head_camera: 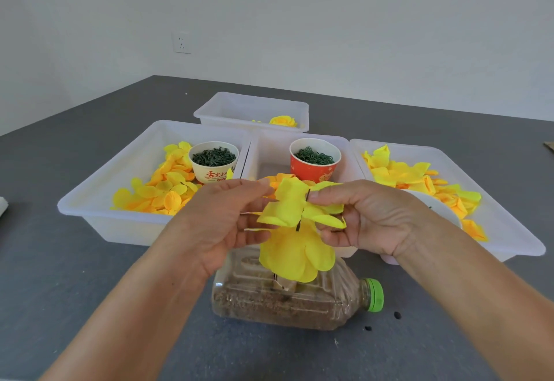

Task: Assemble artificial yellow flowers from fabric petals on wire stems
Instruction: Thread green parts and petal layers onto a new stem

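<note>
Two hands are up in front of the person, close together over a grey table (75, 275). The left hand (221, 221) has its fingers partly bent, and its fingertips touch the left edge of a yellow fabric petal piece (289, 207). The right hand (359, 215) pinches the same piece from the other side, with its thumb and first finger pressed together right by a thin dark wire stem (302, 211). The wire pokes up through the middle of the petals. Below the hands, more big yellow petals (296, 256) hang on the same stem, already looking like part of a flower. The stem goes down into a clear plastic bottle (284, 302) that lies on its side on the table, with brown grainy stuff inside and a green cap (376, 295) pointing right. Behind the hands sit white plastic trays. The left tray (99, 201) holds a pile of round yellow and orange petals and a white paper cup (214, 162) full of small dark green bits. The middle tray (269, 153) holds a red paper cup (314, 159) with green rings in it. The right tray (506, 218) holds bigger yellow petals. A far tray (251, 108) at the back has one finished yellow flower (283, 121) in it.
</note>
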